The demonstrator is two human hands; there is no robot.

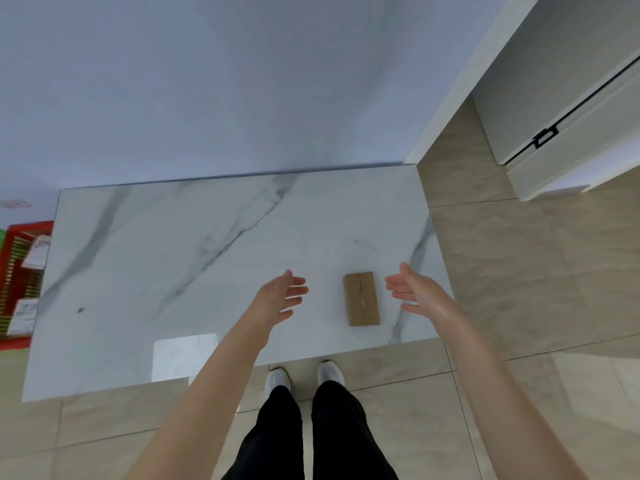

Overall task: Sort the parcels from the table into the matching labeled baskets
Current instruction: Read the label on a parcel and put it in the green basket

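A pale wall [207, 81] filled the far side of the room, and beige tiled floor [536, 271] ran along the right and the near side. Against the wall stood the desk [156, 278], a long white marble-patterned top with grey veins. To the far right was a white cabinet [571, 81] with a small black handle [545, 136].

The person stood at the near edge of the desk, towards its right end, in black trousers [332, 438] and white shoes [330, 372], both bare arms stretched out over the top.

At the left end of the desk, lower down and partly hidden by its edge, sat a red basket [20, 230] with white parcels [36, 251] lying in it; their labels were too blurred to read.

The left hand [280, 296] hovered over the desk with its grip apart, fingers straight and spread, holding nothing. The right hand [415, 289] faced it, palm inward, grip likewise apart and holding nothing.

Between the two hands, on the near right part of the desk, lay a small flat brown parcel [361, 298], long side running near to far. It sat closer to the right hand, and neither hand touched it.
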